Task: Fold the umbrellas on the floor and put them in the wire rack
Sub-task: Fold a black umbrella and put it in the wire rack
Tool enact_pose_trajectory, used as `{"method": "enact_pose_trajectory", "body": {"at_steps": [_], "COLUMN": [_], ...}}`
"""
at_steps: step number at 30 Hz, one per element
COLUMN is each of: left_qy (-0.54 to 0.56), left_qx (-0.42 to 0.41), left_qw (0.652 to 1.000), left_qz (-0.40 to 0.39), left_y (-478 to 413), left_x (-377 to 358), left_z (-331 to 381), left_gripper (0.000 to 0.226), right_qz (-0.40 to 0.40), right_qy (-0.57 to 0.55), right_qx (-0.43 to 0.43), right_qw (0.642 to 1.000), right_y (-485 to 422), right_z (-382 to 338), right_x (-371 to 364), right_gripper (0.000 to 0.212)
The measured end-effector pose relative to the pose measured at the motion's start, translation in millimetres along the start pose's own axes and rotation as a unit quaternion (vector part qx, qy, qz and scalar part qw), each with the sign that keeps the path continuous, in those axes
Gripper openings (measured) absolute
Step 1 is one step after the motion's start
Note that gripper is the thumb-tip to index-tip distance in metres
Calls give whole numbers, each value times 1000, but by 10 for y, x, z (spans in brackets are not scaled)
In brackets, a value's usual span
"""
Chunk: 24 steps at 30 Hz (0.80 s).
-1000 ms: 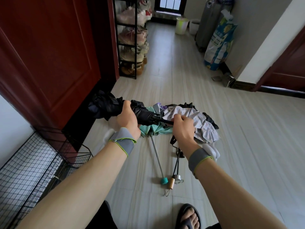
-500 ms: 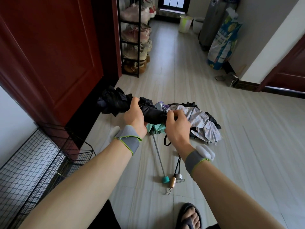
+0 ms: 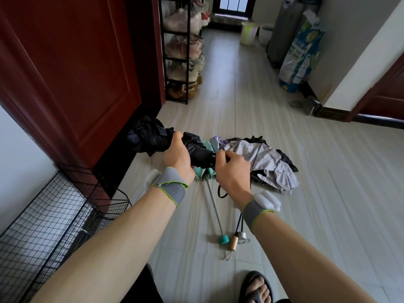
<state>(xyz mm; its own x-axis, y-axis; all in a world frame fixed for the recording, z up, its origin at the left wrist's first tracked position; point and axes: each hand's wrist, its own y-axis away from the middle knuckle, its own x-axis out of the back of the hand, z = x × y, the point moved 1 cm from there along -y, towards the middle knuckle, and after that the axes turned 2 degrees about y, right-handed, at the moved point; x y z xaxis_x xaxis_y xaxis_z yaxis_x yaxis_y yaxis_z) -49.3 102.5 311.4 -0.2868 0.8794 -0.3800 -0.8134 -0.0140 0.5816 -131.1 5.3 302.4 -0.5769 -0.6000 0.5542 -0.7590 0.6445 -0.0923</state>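
I hold a black umbrella [image 3: 153,137] level above the floor. My left hand [image 3: 178,156] grips round its bunched canopy. My right hand [image 3: 232,169] grips the handle end, with a black wrist loop hanging below it. Under my hands on the floor lie a teal umbrella [image 3: 203,172] with a long shaft and teal knob, and a pale lilac and black one [image 3: 265,159] with its canopy spread loose. The black wire rack [image 3: 63,206] stands at the lower left against the wall.
A dark red door [image 3: 83,68] fills the left side. A black shoe shelf [image 3: 181,51] stands behind it. A printed sack [image 3: 302,55], a grey cylinder and two buckets line the far right wall. My sandalled foot [image 3: 256,288] is at the bottom.
My right hand has slid left along the black umbrella towards my left hand, so the umbrella is shorter. Both hands keep their hold.
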Motion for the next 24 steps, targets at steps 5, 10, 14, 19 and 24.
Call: {"method": "enact_pose_trajectory", "body": {"at_steps": [5, 10, 14, 19, 24], "left_qy": [8, 22, 78, 187, 103], "left_qx": [11, 10, 47, 35, 51], "left_qw": [1000, 1000, 995, 978, 993], "left_qz": [-8, -8, -32, -83, -38], "left_y": [-15, 44, 50, 76, 191], "left_x": [1, 11, 150, 534, 1205], "left_z": [25, 46, 235, 642, 956], "left_gripper": [22, 19, 28, 49, 71], "right_qz": [-25, 9, 7, -126, -170], "right_qy": [-31, -52, -124, -357, -304], "right_qx": [-11, -29, -36, -57, 27], "right_qw": [999, 998, 992, 924, 937], "right_y": [-66, -7, -16, 66, 360], "right_z": [16, -43, -328, -898, -1373], "right_x": [13, -49, -130, -363, -769], "right_gripper": [43, 40, 23, 28, 30]}}
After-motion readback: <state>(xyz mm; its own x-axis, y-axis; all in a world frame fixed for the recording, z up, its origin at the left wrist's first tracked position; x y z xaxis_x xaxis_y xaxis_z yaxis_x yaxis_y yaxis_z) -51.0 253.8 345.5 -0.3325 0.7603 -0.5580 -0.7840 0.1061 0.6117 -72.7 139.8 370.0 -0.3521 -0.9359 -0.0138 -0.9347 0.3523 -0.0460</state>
